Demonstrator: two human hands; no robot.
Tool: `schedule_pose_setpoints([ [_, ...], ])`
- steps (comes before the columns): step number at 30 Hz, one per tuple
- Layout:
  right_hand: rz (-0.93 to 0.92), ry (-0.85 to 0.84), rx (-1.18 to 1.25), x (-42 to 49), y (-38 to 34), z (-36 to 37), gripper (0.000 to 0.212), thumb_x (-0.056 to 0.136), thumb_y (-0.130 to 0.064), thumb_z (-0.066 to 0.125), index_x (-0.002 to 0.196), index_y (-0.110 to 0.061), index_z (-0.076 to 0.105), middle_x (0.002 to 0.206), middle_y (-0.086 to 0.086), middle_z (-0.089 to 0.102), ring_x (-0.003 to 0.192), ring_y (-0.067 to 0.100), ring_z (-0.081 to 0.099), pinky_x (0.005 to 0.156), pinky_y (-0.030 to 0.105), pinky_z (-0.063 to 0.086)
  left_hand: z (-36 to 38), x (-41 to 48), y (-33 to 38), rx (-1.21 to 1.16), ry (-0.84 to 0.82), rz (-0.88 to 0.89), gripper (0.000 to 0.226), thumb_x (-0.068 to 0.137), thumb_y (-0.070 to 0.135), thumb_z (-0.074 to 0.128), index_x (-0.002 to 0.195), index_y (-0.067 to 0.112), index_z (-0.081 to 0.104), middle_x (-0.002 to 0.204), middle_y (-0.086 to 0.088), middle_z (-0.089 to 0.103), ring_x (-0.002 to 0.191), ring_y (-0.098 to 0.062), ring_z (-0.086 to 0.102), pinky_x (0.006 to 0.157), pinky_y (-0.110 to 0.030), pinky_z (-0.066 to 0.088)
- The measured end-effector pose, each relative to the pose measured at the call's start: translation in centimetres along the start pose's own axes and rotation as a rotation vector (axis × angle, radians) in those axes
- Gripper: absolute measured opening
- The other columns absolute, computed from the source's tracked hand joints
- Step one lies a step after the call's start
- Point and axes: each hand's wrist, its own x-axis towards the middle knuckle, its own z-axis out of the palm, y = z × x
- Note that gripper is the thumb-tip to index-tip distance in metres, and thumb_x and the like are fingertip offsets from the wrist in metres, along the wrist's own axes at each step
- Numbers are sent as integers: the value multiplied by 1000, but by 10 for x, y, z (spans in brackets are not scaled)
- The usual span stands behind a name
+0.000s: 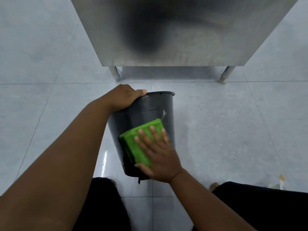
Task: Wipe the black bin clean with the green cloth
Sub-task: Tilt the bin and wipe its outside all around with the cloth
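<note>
The black bin (146,114) seems light, stiff and slippery. The left hand (123,97) has its grip clenched on the rim, while the right hand (158,155), grip released, presses the soft green cloth (141,139) flat.

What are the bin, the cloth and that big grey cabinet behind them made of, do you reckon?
The bin looks like plastic: smooth black wall, soft sheen, moulded rim. The cloth seems a soft fabric, perhaps microfibre: bright green, matte, folded in layers. The cabinet is probably stainless steel: brushed grey surface with a blurry dark reflection.
</note>
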Motion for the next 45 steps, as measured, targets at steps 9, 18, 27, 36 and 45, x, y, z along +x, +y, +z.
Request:
schedule_pose_setpoints([
  [9, 826, 52, 587, 19, 25, 5, 88, 93, -71, 24, 160, -18, 7, 168, 3, 12, 154, 19, 15, 120, 49, 29, 0, -5, -14, -108, 52, 10, 61, 97, 53, 51, 47, 21, 39, 57, 0, 43, 57, -16, 43, 59, -33, 32],
  [18, -293, -170, -75, 54, -21, -2, 56, 90, -45, 60, 139, -18, 58, 157, 5, 42, 153, 34, 18, 124, 55, 5, 11, 4, 3, 104, 2, 53, 61, 95, 66, 35, 71, 18, 63, 87, -4, 61, 92, -27, 58, 88, -42, 46],
  [27, 409, 106, 341, 32, 54, -12, 79, 93, -63, 42, 158, -24, 18, 167, 8, 12, 155, 27, 9, 124, 47, 19, 6, -6, -1, -69, -60, 52, 64, 96, 56, 49, 70, -1, 62, 72, -12, 58, 69, -23, 53, 68, -34, 38],
  [36, 672, 43, 236, 56, 21, -16, 85, 95, -65, 29, 158, -9, 18, 165, 20, 10, 154, 35, 9, 124, 51, 16, 13, -4, -11, -96, 3, 116, 62, 96, 50, 55, 53, 16, 27, 50, 4, 26, 42, -9, 25, 51, -28, 25],
  [45, -157, -278, -140, 18, -40, -1, 69, 89, -51, 55, 151, -25, 40, 167, 8, 16, 155, 32, 1, 125, 53, 2, 3, 5, -23, -129, 71, 105, 45, 98, 40, 54, 65, 10, 53, 66, -2, 50, 67, -17, 47, 65, -31, 33],
])
